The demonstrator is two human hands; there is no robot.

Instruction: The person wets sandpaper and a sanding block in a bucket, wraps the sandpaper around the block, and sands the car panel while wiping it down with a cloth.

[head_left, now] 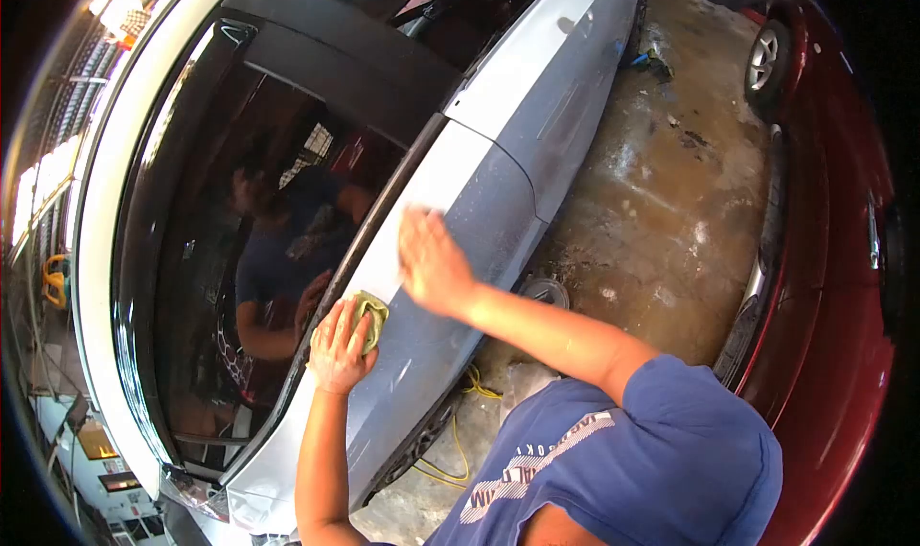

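A folded yellow-green cloth [370, 322] is under the fingers of my left hand [342, 349], which presses it to the pale car's side just below the window edge. Slightly further along, my right hand [433, 263] lies over the white and grey door panel [479, 196], fingers stretched out and smeared by motion. Nothing shows in that hand; its palm side is hidden. The dark side window [259, 201] reflects a person in a blue shirt.
A dark red car [834, 258] stands to the right, across a stained concrete floor [661, 191]. A yellow cord [460, 445] lies near the pale car's wheel. A round dark-lidded container [544, 292] sits beside the door. Shelves and clutter [105, 460] fill the lower left.
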